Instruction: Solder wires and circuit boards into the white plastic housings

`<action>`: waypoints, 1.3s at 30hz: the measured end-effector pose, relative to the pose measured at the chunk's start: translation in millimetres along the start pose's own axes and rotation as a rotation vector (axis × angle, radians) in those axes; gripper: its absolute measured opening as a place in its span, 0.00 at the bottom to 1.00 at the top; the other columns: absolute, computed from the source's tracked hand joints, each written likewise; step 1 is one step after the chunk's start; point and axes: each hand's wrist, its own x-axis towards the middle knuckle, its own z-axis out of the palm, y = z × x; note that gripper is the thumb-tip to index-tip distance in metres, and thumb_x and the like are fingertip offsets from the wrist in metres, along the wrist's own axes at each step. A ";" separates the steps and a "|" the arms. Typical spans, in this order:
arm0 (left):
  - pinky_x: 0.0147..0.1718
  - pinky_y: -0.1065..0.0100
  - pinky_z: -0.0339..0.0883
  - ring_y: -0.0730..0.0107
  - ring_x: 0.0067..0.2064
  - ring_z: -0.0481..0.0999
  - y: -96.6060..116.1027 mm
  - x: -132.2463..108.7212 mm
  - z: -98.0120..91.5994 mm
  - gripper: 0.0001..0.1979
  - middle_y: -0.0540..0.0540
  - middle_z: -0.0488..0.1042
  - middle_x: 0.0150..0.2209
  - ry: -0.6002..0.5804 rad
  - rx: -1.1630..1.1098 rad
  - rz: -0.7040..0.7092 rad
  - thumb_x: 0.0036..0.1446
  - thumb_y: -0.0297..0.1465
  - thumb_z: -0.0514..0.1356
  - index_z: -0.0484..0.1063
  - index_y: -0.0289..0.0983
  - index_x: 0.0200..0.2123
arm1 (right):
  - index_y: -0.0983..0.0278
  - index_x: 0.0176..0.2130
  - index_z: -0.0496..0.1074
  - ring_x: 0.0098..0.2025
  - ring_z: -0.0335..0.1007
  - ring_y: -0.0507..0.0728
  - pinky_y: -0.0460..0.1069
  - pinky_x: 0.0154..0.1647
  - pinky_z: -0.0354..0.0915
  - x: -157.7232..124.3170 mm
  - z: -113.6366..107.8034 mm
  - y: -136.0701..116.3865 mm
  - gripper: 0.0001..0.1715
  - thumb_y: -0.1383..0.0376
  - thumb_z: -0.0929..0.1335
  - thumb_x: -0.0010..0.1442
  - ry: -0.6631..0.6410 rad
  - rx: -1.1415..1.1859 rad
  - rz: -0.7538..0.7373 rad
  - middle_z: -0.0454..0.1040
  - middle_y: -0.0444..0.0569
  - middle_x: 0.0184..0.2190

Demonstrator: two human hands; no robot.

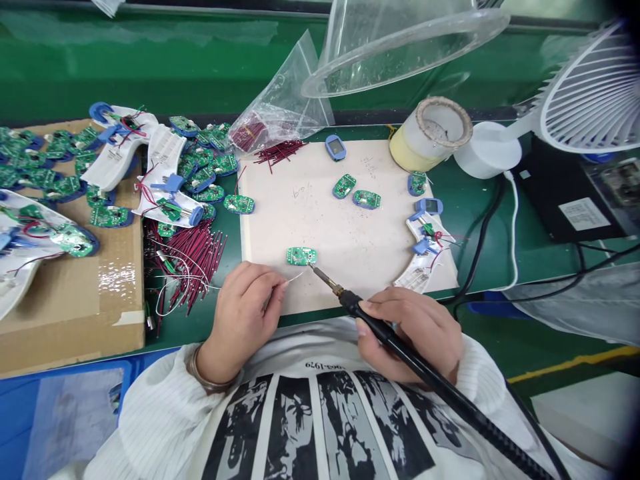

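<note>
Pinched in my left hand [250,310] is a thin strand of solder wire [296,277], its free end pointing at a green circuit board [301,256]. The rest of that wire trails left in a loop. My right hand [413,333] is wrapped round the black handle of a soldering iron [327,280]. The iron's tip meets or nearly meets the board's lower right corner; I cannot tell which. This board lies flat on a pale work sheet [270,227]. Farther back on the sheet are two more green boards [344,187], lying close together.
Red wires [197,267] lie heaped left of the sheet. Several boards and white housings cover the cardboard [75,333]. On the right stand a white housing [425,253], a tape roll [431,137] and a white fan [590,100]. A clear plastic hood [400,53] hangs overhead.
</note>
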 end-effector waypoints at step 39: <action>0.35 0.63 0.65 0.65 0.34 0.69 0.3 1.8 4.0 0.03 0.45 0.74 0.31 0.001 0.039 0.012 0.59 0.23 0.60 0.70 0.35 0.34 | 0.64 0.38 0.68 0.26 0.71 0.54 0.48 0.25 0.71 0.7 1.9 -1.1 0.12 0.75 0.68 0.53 -0.027 -0.039 0.018 0.74 0.48 0.26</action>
